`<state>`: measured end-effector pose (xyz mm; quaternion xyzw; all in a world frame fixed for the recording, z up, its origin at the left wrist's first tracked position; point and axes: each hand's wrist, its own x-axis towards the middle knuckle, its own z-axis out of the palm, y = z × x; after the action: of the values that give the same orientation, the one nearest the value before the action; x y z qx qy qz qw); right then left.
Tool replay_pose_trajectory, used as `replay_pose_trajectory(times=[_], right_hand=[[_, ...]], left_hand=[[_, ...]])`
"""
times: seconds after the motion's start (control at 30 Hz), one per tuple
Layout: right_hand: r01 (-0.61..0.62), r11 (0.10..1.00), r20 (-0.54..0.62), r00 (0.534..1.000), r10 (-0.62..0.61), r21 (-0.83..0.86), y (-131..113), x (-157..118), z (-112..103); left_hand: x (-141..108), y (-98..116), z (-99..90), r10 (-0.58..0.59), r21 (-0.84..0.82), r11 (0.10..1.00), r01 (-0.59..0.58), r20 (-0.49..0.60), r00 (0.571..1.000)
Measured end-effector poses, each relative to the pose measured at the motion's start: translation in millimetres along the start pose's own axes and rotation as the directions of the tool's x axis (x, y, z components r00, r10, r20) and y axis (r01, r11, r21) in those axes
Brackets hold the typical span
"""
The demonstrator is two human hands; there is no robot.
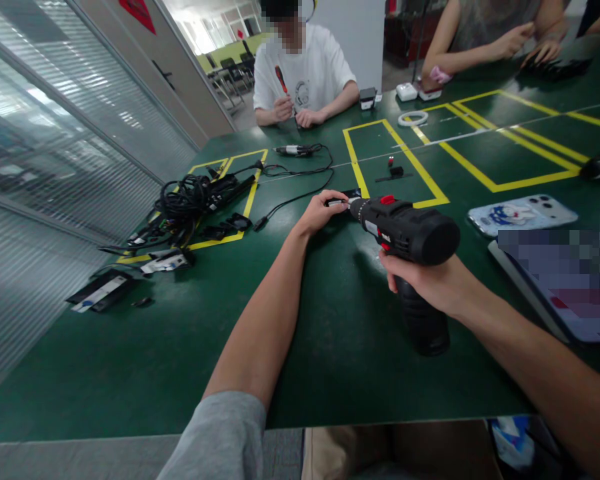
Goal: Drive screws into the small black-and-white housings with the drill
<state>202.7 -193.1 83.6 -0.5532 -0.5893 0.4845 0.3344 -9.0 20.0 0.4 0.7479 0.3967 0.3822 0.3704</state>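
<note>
My right hand [425, 277] is wrapped round the grip of a black and red cordless drill [400, 230], which points away and to the left. At the drill's chuck, the fingers of my left hand [323, 212] are closed on a small dark part [353, 194]; its kind is hard to make out. The bit end of the drill meets this part beside my fingertips. Behind them on the green table [360, 347] lie a small black piece [396, 171] and a tiny red piece [391, 161].
A heap of black cables [190, 200] and adapters lies on the left. A phone [523, 213] and a laptop-like slab [560, 287] sit to the right. Across the table, one person [305, 73] holds a red-handled screwdriver [281, 79]; another person's hands [525, 50] rest at the far right.
</note>
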Motion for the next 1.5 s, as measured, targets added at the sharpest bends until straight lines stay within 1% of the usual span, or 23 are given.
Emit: replay_pose_trajectory(times=[0.13,0.3,0.5,0.9,1.07,1.27,1.5], right_hand=[[0.013,0.999,0.011,1.000,-0.013,-0.033,1.3,0.4,-0.1],[0.014,1.000,0.011,1.000,-0.013,-0.026,0.5,0.4,-0.4],[0.003,0.999,-0.005,1.000,-0.003,-0.046,-1.2,-0.2,-0.1],[0.013,1.000,0.000,1.000,-0.013,0.006,0.8,0.4,0.2],[-0.007,1.000,-0.007,1.000,0.007,0.017,2.0,0.6,0.4],[0.009,1.000,0.003,1.000,-0.009,0.009,1.1,-0.3,-0.3],[-0.008,0.999,-0.007,1.000,0.008,0.031,-2.9,-0.9,0.4]], left_hand=[[0.3,-0.7,0.0,-0.013,-0.012,1.000,0.013,-0.009,1.000],[-0.1,-1.0,0.7,-0.012,-0.025,1.000,0.011,-0.013,1.000],[-0.4,1.1,1.0,-0.010,0.009,1.000,0.010,-0.015,1.000],[1.9,-5.3,-0.4,0.006,-0.010,1.000,-0.006,0.004,1.000],[1.5,-4.0,0.0,0.003,-0.019,1.000,-0.003,0.002,1.000],[-0.5,-1.0,0.2,-0.008,0.000,1.000,0.008,0.000,1.000],[1.3,-3.4,0.7,0.007,-0.004,1.000,-0.007,0.001,1.000]])
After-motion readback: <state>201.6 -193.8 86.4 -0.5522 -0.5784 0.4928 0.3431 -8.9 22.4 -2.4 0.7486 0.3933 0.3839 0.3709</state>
